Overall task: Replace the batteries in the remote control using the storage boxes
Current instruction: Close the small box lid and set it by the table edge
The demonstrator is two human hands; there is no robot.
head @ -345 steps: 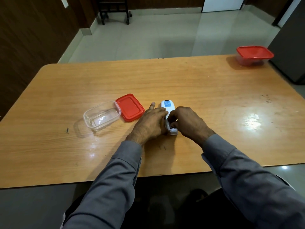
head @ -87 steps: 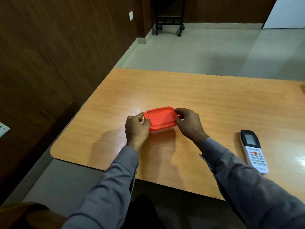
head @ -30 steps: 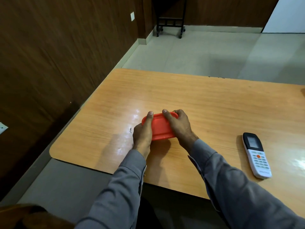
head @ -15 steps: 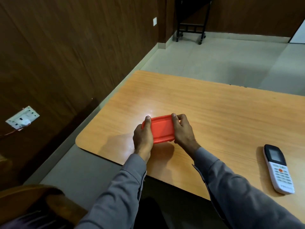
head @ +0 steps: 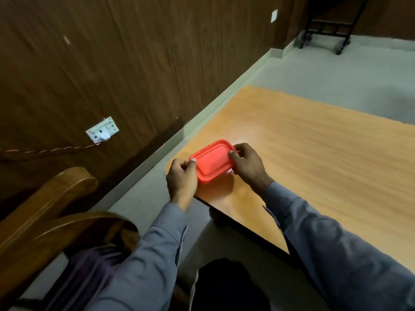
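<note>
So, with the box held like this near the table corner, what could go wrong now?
1. The red-lidded box sits close to the corner of the table; a slip could push it off the edge.
2. The left hand and right hand grip only the lid's ends, so it may stay unsealed along the sides.

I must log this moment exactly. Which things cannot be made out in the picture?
- Box under the red lid: head view, the lid and both hands hide its contents.
- Left hand fingertips: curled under the lid's edge.
- Whether the lid is fully sealed: the right hand covers that side.
- Table right part: cut off by the frame edge.
</note>
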